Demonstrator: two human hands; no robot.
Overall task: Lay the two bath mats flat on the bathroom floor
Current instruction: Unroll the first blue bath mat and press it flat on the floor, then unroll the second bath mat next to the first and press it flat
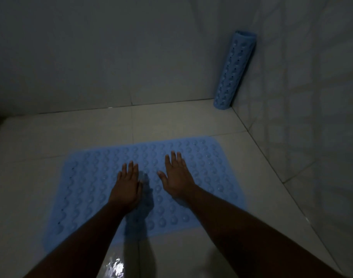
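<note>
So I'm down on the pale glossy tiled bathroom floor (191,121), which meets grey tiled walls (91,57) in a corner, and the biggest thing on it is the unrolled light blue rubber bath mat with rows of round bumps (87,189), lying flat right in front of me. The second light blue bumpy bath mat, rolled into a tube (234,70), stands upright in the far right corner, leaning against the wall, well apart from the flat one. My left hand (126,187) and right hand (176,177) both rest palm-down near the middle of the flat mat, fingers straight and spread, gripping nothing.
</note>
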